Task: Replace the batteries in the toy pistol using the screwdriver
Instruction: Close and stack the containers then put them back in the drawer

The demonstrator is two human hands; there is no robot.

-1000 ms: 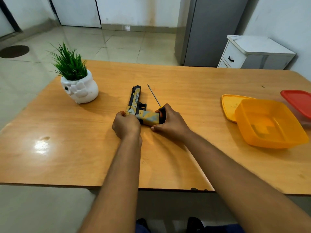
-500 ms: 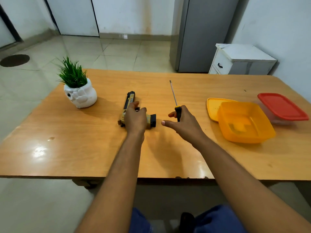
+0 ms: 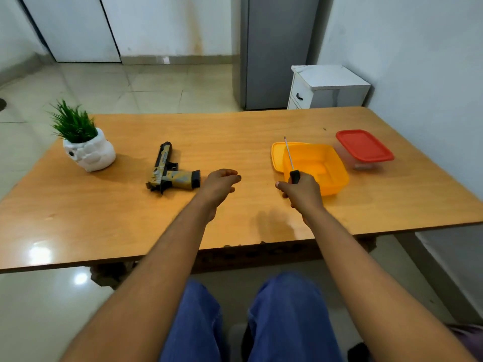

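The toy pistol (image 3: 171,171), black with tan camouflage, lies flat on the wooden table (image 3: 235,131), barrel pointing away and grip toward the right. My left hand (image 3: 219,185) hovers just right of the grip, fingers loosely curled and holding nothing. My right hand (image 3: 300,192) grips the black handle of the screwdriver (image 3: 289,158), whose thin metal shaft points up and away over the orange container. No batteries are visible.
An open orange container (image 3: 337,176) sits on its orange lid (image 3: 275,155) right of centre. A clear box with a red lid (image 3: 364,146) is farther right. A white pot with a green plant (image 3: 86,150) stands at the left. A white cabinet (image 3: 326,87) is beyond the table.
My left hand has let go of the pistol and moved right of it. My right hand has carried the screwdriver to the right, in front of the orange container. The camera view pulled back.
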